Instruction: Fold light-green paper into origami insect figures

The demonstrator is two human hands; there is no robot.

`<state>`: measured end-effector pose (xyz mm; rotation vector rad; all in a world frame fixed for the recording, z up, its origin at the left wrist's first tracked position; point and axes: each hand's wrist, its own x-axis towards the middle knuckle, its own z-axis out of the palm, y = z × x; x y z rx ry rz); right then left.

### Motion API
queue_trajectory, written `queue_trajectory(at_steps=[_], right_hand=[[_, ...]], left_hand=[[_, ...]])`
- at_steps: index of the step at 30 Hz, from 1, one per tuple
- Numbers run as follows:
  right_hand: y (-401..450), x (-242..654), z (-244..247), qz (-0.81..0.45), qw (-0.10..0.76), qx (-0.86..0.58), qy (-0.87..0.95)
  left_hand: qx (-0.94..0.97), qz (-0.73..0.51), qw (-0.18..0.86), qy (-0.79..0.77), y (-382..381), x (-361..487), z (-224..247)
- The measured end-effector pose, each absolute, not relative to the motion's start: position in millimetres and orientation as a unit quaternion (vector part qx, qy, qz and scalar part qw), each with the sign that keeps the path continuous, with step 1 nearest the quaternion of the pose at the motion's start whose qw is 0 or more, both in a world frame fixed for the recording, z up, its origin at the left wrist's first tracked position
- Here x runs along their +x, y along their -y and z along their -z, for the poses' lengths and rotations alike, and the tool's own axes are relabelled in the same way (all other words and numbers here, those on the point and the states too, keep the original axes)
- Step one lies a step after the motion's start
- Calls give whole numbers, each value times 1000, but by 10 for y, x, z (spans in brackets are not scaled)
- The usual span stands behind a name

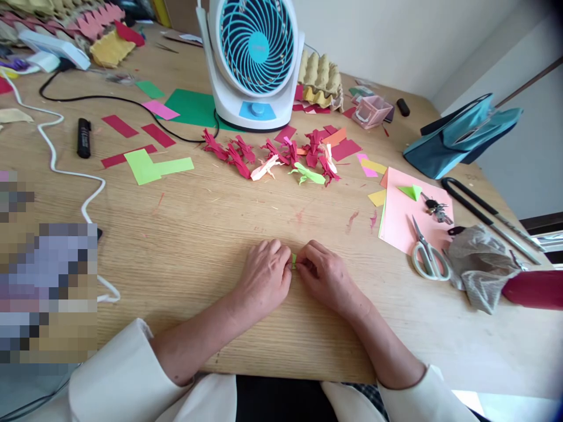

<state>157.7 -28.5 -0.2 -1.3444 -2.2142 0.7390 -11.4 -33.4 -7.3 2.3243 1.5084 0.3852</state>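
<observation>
Lower centre of the frame: both bare hands are over a smooth, wood-grained table (303, 351). A small light-green paper piece (294, 261) lies at frame centre, slightly below the middle, largely covered by fingers. The left hand (267, 272), knuckles up, is closed on its left end; the right hand (328, 274) pinches its right end between thumb and curled fingers.

Right of frame: scissors (430, 259) with pale, rounded handles, blades resting on a flat pink sheet (398, 217); beside them, a crumpled, translucent grey plastic bag (477, 266).

Upper centre: a loose row of angular, creased folded-paper figures (235, 157), mostly crimson, with pale peach and light-green ones. Left of these, flat rectangular light-green strips (144, 168) and a black cylindrical marker (84, 138).

Beyond: a white fan (233, 113) with a round blue spiral grille, and bumpy moulded-pulp egg trays (320, 73).
</observation>
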Motion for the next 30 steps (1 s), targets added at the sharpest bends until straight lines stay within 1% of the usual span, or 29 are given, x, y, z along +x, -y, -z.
queue_trajectory(at_steps=[8, 16, 23, 30], right_hand=[[281, 1524, 11, -246, 209, -510, 797], [296, 1541, 56, -246, 229, -487, 806], [309, 1561, 49, -256, 221, -473, 814], [326, 1574, 83, -241, 226, -462, 823]], left_hand=[[811, -128, 158, -548, 319, -85, 59], [805, -140, 152, -556, 328, -89, 100], [804, -167, 164, -547, 346, -115, 146], [808, -192, 150, -536, 311, -183, 220]])
